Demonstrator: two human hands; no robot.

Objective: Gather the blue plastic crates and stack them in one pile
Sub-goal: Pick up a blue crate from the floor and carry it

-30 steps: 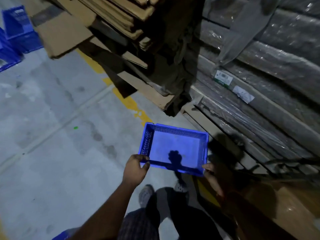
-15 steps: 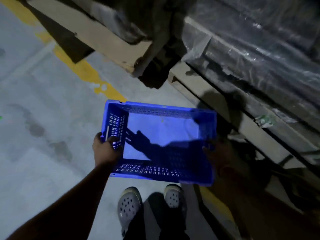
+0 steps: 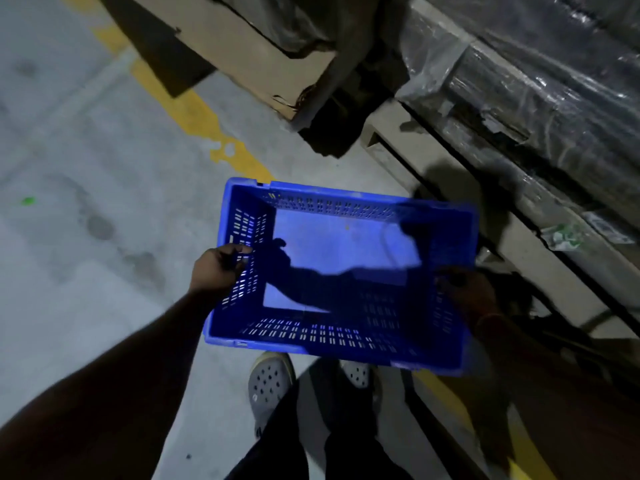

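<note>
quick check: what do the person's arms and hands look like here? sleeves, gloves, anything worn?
Both hands are bare, no gloves. The left hand and its forearm show no sleeve up to the frame edge, and no watch or ring is visible. The right hand sits in deep shadow; a thin orange band seems to circle its wrist. Whether that arm has a sleeve is too dark to tell.

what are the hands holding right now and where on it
The blue crate, empty, by its two short end walls: left hand hooked over the left rim, right hand on the right wall.
</note>
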